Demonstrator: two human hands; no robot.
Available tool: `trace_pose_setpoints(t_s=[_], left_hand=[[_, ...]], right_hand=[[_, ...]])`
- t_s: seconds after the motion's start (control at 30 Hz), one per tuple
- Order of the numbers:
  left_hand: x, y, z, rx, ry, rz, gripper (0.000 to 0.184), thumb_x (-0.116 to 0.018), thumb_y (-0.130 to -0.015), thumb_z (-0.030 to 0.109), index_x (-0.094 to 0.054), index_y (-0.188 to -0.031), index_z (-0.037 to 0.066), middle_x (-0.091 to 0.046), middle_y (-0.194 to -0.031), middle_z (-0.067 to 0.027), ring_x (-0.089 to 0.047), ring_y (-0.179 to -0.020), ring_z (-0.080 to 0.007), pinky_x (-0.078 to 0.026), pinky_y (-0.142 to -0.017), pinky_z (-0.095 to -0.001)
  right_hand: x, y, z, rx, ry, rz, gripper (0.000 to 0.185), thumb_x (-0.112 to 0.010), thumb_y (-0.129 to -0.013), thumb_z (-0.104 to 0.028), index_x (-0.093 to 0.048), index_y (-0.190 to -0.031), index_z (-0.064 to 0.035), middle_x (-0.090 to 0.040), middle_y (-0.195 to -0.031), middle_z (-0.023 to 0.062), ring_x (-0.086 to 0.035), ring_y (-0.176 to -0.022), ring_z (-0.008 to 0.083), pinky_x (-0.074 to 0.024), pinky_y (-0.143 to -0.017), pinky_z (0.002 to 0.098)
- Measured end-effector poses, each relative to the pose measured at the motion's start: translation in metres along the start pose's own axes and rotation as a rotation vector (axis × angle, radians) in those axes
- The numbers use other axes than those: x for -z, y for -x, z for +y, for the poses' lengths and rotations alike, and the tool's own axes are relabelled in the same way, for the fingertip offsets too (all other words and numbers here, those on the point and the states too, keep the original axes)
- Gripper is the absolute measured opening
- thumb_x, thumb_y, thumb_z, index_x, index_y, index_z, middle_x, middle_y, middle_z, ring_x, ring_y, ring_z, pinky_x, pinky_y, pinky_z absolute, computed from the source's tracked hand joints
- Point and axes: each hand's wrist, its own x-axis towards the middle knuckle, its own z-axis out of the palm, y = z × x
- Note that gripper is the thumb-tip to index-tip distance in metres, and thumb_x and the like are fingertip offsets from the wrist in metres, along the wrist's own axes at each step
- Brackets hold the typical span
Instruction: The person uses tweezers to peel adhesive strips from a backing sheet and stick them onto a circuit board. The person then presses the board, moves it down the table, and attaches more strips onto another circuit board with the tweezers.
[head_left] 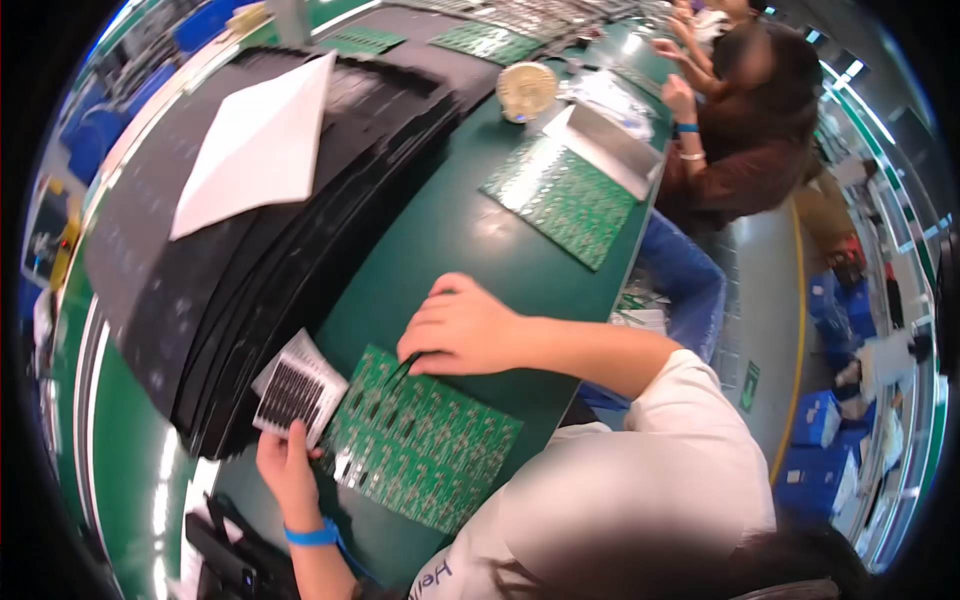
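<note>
Two hands, both gripping.
Left hand [286, 464]: thumb extended, pinching; right hand [466, 328]: knuckles up, fingers bent, forearm [600, 348] outstretched.

The right hand [465, 325] hid the upper end of the black tweezers [411, 361], and whether their tips touched the green circuit board [430, 445] could not be told. Marks on the label sheet [293, 393] were too small to read; the bottom edge cut off the left forearm [320, 568].
</note>
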Motion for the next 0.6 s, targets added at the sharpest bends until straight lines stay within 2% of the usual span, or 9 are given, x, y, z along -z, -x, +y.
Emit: trace_pose_setpoints(t_s=[0.03, 0.07, 0.1, 0.17, 0.27, 0.3, 0.37, 0.47, 0.6], left_hand=[[-0.008, 0.004, 0.0, 0.037, 0.04, 0.047, 0.028, -0.061, -0.095, 0.011, -0.059, -0.121, 0.0, -0.068, -0.103, -0.0073, -0.063, -0.075, -0.0086, -0.051, -0.054, -0.0196], [-0.024, 0.011, 0.006, 0.066, 0.07, 0.1, 0.021, -0.063, -0.094, 0.012, -0.062, -0.112, 0.001, -0.067, -0.097, -0.0047, -0.061, -0.071, -0.0081, -0.051, -0.054, -0.0207], [-0.087, 0.115, -0.037, 0.354, 0.324, 0.049, 0.018, -0.064, -0.094, 0.013, -0.063, -0.107, 0.001, -0.067, -0.095, -0.0045, -0.062, -0.073, -0.0088, -0.051, -0.054, -0.021], [-0.095, 0.119, -0.036, 0.34, 0.42, 0.044, 0.015, -0.065, -0.094, 0.013, -0.063, -0.103, 0.002, -0.066, -0.091, -0.0033, -0.061, -0.072, -0.009, -0.051, -0.055, -0.0218], [-0.089, 0.111, -0.039, 0.206, 0.449, -0.016, 0.018, -0.066, -0.094, 0.013, -0.063, -0.107, 0.001, -0.065, -0.089, -0.0008, -0.059, -0.073, -0.0073, -0.049, -0.059, -0.0219], [-0.089, 0.113, -0.036, 0.24, 0.459, -0.012, 0.018, -0.065, -0.094, 0.012, -0.063, -0.108, 0.001, -0.066, -0.091, -0.0008, -0.059, -0.074, -0.007, -0.047, -0.06, -0.0211], [-0.087, 0.115, -0.038, 0.234, 0.552, -0.063, 0.02, -0.064, -0.094, 0.01, -0.063, -0.112, 0.0, -0.068, -0.099, -0.0027, -0.061, -0.082, -0.0083, -0.05, -0.069, -0.0228], [-0.095, 0.113, -0.032, 0.185, 0.634, -0.03, 0.023, -0.063, -0.094, 0.008, -0.062, -0.115, -0.002, -0.067, -0.108, -0.0054, -0.063, -0.094, -0.0107, -0.051, -0.083, -0.0261], [-0.096, 0.114, -0.033, 0.195, 0.649, -0.073, 0.027, -0.064, -0.094, 0.008, -0.061, -0.118, -0.003, -0.066, -0.114, -0.0072, -0.062, -0.103, -0.0132, -0.05, -0.092, -0.0288]], right_hand=[[0.003, 0.003, 0.002, 0.016, 0.066, 0.001, 0.018, -0.072, -0.083, -0.033, -0.064, -0.096, -0.0223, -0.066, -0.086, -0.0055, -0.063, -0.085, 0.0135, -0.041, -0.09, 0.0368], [0.01, 0.007, 0.0, 0.02, 0.062, 0.006, 0.018, -0.071, -0.083, -0.033, -0.064, -0.096, -0.0223, -0.065, -0.087, -0.005, -0.063, -0.084, 0.0143, -0.0416, -0.089, 0.0364], [0.049, 0.078, -0.051, -0.109, 0.041, -0.342, 0.018, -0.068, -0.085, -0.034, -0.063, -0.098, -0.0227, -0.064, -0.085, -0.0037, -0.064, -0.084, 0.0156, -0.0424, -0.084, 0.0358], [0.041, 0.07, -0.063, -0.113, 0.048, -0.422, 0.018, -0.069, -0.083, -0.032, -0.063, -0.097, -0.0218, -0.064, -0.088, -0.0036, -0.064, -0.084, 0.0168, -0.045, -0.074, 0.0342], [0.016, 0.046, -0.069, -0.079, -0.019, -0.342, 0.02, -0.073, -0.078, -0.027, -0.064, -0.095, -0.0195, -0.062, -0.088, -0.0025, -0.063, -0.081, 0.0184, -0.0426, -0.067, 0.0348], [0.008, 0.043, -0.072, -0.101, -0.045, -0.304, 0.021, -0.074, -0.077, -0.026, -0.065, -0.094, -0.0186, -0.062, -0.088, -0.0024, -0.063, -0.081, 0.019, -0.0419, -0.066, 0.0347], [-0.003, 0.04, -0.074, -0.104, -0.078, -0.231, 0.02, -0.075, -0.076, -0.024, -0.066, -0.092, -0.0169, -0.062, -0.089, -0.0026, -0.062, -0.079, 0.0192, -0.0418, -0.066, 0.0347], [-0.014, 0.041, -0.071, -0.051, -0.053, -0.202, 0.02, -0.077, -0.073, -0.024, -0.067, -0.089, -0.0173, -0.062, -0.089, -0.0032, -0.061, -0.078, 0.0181, -0.0421, -0.066, 0.0342], [-0.012, 0.041, -0.067, -0.028, 0.004, -0.186, 0.022, -0.078, -0.071, -0.024, -0.068, -0.089, -0.0182, -0.061, -0.087, -0.0032, -0.06, -0.076, 0.0182, -0.0422, -0.065, 0.0336]])
